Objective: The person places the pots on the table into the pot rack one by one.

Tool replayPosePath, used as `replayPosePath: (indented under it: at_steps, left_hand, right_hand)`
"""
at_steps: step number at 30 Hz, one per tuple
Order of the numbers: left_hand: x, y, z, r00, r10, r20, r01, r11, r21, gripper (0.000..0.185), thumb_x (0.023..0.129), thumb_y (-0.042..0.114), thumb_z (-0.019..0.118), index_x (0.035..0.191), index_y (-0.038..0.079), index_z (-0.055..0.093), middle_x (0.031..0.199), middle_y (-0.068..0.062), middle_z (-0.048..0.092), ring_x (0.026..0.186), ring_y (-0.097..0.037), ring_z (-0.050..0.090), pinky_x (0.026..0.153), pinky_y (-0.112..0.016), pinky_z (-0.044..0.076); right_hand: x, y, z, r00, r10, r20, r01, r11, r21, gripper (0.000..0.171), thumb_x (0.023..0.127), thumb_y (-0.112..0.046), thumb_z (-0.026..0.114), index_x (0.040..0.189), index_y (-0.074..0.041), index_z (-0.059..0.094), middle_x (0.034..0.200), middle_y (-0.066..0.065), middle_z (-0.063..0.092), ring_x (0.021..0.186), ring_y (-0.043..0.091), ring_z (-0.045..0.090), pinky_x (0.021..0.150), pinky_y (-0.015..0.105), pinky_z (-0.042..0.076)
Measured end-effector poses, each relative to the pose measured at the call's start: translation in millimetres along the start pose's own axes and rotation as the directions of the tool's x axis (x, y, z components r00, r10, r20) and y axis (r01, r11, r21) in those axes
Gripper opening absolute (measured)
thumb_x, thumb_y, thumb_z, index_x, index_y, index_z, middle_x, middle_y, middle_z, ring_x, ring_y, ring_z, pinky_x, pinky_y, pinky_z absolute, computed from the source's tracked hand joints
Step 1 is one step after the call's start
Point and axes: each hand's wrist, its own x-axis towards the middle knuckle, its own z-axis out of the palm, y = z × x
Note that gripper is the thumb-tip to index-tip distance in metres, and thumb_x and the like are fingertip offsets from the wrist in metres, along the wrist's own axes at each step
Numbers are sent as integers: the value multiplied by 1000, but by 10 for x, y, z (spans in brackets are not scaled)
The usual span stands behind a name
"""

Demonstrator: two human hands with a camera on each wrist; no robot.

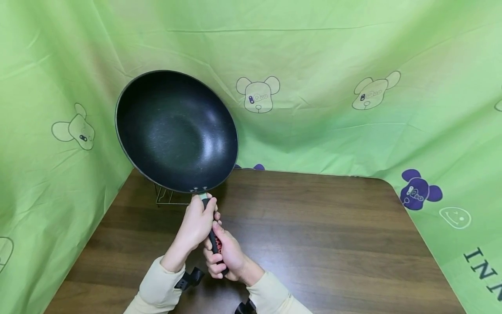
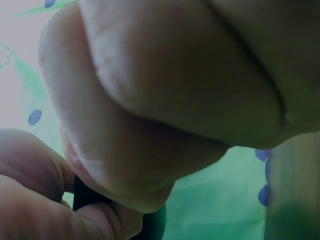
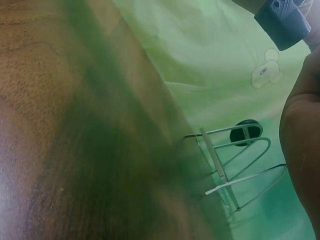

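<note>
A large black wok (image 1: 176,131) is held up with its dark inside toward the head camera. My left hand (image 1: 198,220) grips the handle close to the wok's rim, thumb along the top. Lower down, my right hand (image 1: 227,255) wraps its fingers round the handle's end (image 1: 225,271). In the left wrist view, the curled fingers of my left hand (image 2: 150,95) fill much of the picture, and a bit of black handle (image 2: 89,194) shows beneath. Behind the wok, a wire rack (image 1: 170,196) stands on the table, mostly hidden; the right wrist view shows its bent wires (image 3: 225,175).
The brown wooden table (image 1: 325,235) spreads to the right of the hands. A green cloth (image 1: 313,56) printed with bear heads hangs behind the table and at both sides. Dark camera bands (image 1: 189,279) sit on the wrists.
</note>
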Motion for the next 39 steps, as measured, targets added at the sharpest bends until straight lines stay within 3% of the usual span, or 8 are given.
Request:
replayPosePath:
  at_steps: [10, 21, 28, 36, 39]
  left_hand:
    - [-36, -19, -61, 1000, -17, -16, 17, 1000, -3, 10, 106, 8, 48, 109, 0, 46, 68, -8, 55, 56, -17, 60, 59, -28, 56]
    - [-77, -19, -121, 998, -54, -13, 53, 997, -58, 12, 106, 8, 47, 113, 0, 42, 70, -8, 54, 56, -17, 59, 57, -28, 56]
    - [-81, -19, -158, 1000, -22, -23, 22, 1000, 8, 10, 106, 9, 46, 109, 0, 46, 68, -7, 55, 57, -18, 60, 57, -30, 56]
    - [-97, 17, -221, 999, -42, -27, 41, 999, -29, 13, 106, 8, 45, 115, -1, 41, 70, -8, 55, 56, -19, 61, 56, -31, 57]
    - [-101, 25, -238, 999, -28, -33, 28, 1000, 5, 14, 106, 8, 46, 116, -1, 42, 70, -8, 56, 57, -18, 61, 57, -29, 56]
  right_hand:
    - [41, 18, 34, 1000, 27, 9, -27, 999, -24, 59, 104, -64, 22, 69, -20, 36, 49, -16, 34, 34, -1, 31, 34, 21, 31]
    - [63, 25, 78, 998, 56, -2, -56, 998, -37, 57, 104, -64, 24, 73, -18, 37, 50, -15, 32, 34, 0, 31, 34, 21, 30]
    - [105, 36, 68, 998, 58, 19, -57, 997, -61, 61, 103, -67, 26, 67, -19, 35, 47, -16, 33, 33, 1, 30, 34, 22, 31]
    - [172, 23, 87, 996, 64, 55, -60, 996, -59, 60, 103, -66, 25, 69, -19, 36, 48, -16, 33, 33, 2, 28, 34, 22, 29]
    - [188, 19, 82, 995, 74, 71, -70, 996, -58, 60, 103, -67, 24, 69, -19, 35, 48, -17, 34, 33, 1, 29, 34, 22, 30]
